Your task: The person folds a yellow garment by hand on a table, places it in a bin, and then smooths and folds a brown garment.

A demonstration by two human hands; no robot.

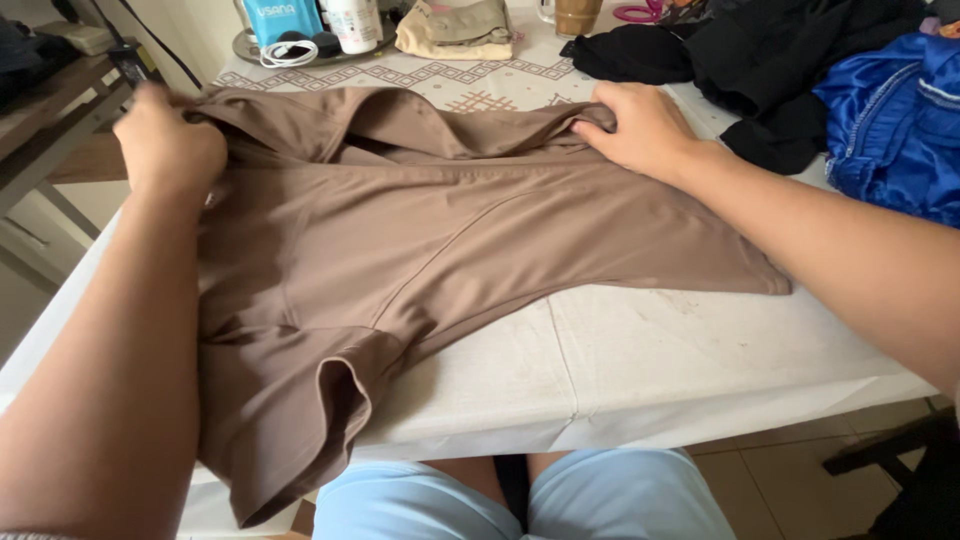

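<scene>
Spreading across most of the white-covered table [700,360] in the head view, a brown shirt [400,240] lies flat, its lower part drooping over the near edge above the person's light-blue shorts [560,500]. Bare cloth stays free to the right of the shirt along the near edge, and the table's left edge falls away beside a wooden shelf [60,110]. The far right is crowded by a heap of black clothes [760,60] and a shiny blue garment [890,120], which sits just beyond the right forearm.

The left hand [165,145] is closed on the shirt's far left corner, fingers curled into the fabric and bunching it at the table's left edge. The right hand [645,125] rests on the shirt's far right end, fingers bent and pinching a fold of the cloth, the thumb on top. The fabric between the two hands rises in a rolled ridge along the far side.

At the back, a round tray [250,48] holds a blue packet [283,20], a white bottle [352,24] and a coiled white cable [288,53]. Beside it lies a folded beige cloth [455,30], and a cup of brown drink [577,14] stands further right.
</scene>
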